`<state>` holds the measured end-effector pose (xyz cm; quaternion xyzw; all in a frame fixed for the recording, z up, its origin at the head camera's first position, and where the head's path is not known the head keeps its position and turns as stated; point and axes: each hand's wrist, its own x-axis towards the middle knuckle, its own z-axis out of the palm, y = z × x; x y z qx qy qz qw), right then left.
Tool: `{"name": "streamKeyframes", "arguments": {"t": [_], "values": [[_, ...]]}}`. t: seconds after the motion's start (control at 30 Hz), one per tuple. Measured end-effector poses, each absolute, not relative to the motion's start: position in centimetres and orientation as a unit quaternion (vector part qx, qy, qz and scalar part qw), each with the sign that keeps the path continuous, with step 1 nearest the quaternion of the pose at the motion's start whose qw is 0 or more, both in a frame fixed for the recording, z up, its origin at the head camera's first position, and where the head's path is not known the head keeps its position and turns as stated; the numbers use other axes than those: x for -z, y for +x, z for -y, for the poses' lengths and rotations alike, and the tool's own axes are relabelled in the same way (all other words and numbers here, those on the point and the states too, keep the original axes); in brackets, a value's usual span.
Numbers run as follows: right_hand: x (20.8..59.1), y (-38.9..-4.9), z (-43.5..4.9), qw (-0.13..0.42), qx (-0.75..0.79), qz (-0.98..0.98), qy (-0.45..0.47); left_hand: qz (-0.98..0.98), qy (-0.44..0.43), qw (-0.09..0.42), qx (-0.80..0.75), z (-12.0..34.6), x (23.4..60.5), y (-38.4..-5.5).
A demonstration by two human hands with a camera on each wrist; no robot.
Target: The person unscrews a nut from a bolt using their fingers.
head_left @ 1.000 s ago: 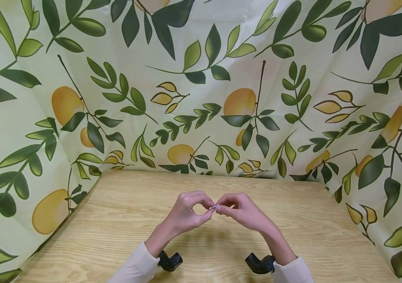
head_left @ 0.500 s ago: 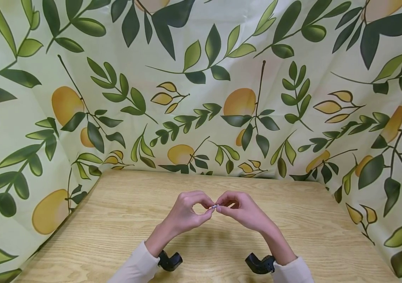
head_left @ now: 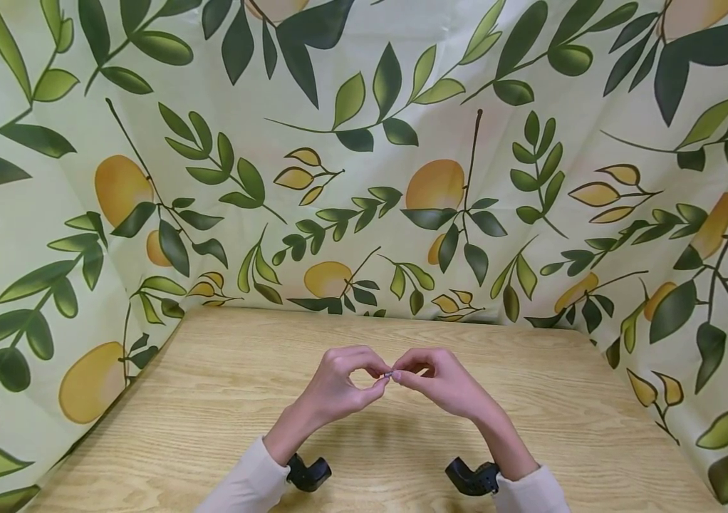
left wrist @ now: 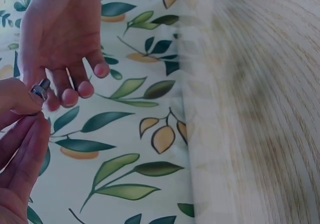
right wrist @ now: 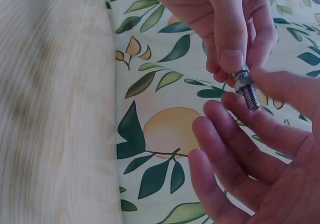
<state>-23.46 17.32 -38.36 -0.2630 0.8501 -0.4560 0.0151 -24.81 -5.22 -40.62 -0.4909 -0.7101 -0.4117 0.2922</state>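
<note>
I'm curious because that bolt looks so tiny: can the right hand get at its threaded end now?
Probably yes. The right hand has its thumb and forefinger beside the bolt, whose threaded end sticks out, with nothing visible in the way. The left hand pinches the other end.

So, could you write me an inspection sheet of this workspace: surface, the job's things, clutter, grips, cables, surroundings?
Surface: table with wood grain, under both hands.
Job's things: metal bolt with what looks like a nut on it, held off the table.
Clutter: nothing seen.
Grips: left hand pinches one end; right hand has thumb and forefinger at the threaded end.
Cables: nothing seen.
Surroundings: leaf-and-fruit cloth behind and on both sides; black device at each wrist.
</note>
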Motion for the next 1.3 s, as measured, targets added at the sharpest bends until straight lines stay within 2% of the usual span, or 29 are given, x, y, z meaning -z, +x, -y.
{"name": "streamKeyframes", "arguments": {"t": [1.3], "values": [[38.21,-23.45,-17.36,0.039,0.464,-0.840,-0.277,0.707,-0.496,0.293,0.411,5.13,40.85,-24.96]]}}
